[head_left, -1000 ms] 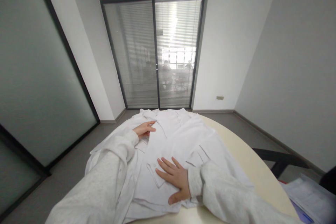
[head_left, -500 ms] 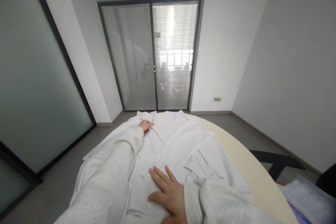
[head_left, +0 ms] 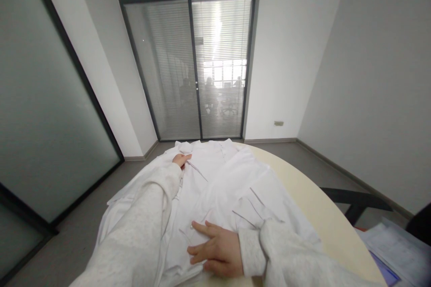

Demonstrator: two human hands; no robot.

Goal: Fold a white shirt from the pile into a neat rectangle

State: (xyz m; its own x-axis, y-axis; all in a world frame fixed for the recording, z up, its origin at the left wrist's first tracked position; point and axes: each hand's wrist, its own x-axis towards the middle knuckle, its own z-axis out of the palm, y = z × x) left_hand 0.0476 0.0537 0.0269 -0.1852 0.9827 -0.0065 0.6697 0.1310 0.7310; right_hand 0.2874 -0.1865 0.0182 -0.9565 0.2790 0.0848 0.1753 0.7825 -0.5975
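A white, thin-woven garment with pockets (head_left: 222, 184) lies spread over the near and middle parts of a pale cream, smooth, round-edged tabletop (head_left: 296, 177). The left hand (head_left: 181, 160) reaches to its far side, fingers drawn narrow at a cloth edge; whether they pinch it cannot be told. The right hand (head_left: 218, 249) rests palm-down near the closest hem, fingers spread wide, holding nothing; this placement probably steadies the slippery-looking fabric while the other hand works at the edge. Laying the cloth broad and nearly flat presumably exposes its seams. Soft creases run diagonally, and straight dark lines mark the pocket edges. Heathered light-grey knit sleeves (head_left: 134, 219), thick and bunched at the cuffs, contrast with the finer cloth.
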